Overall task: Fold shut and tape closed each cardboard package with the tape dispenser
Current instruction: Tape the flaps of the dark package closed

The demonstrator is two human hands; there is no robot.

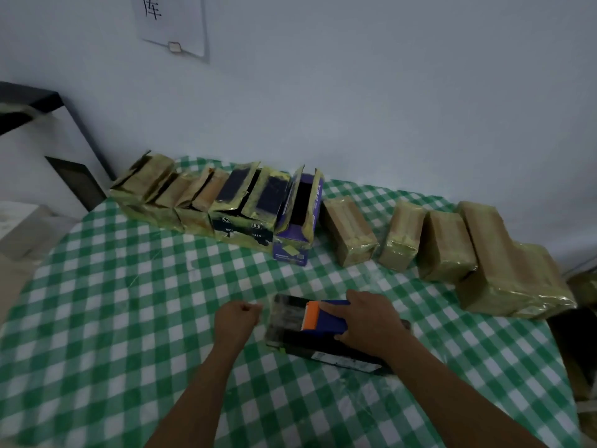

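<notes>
Right hand (371, 324) grip wraps tape dispenser (327, 318) atop dark box (336, 352) on table (129, 302); left hand (237, 318) curled beside box, contents unclear.

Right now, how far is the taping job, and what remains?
Done: four brown boxes at right look taped shut. In hand: right hand holds the dispenser on the black box; left hand seems to pinch tape. Left: the open boxes at back left.
</notes>
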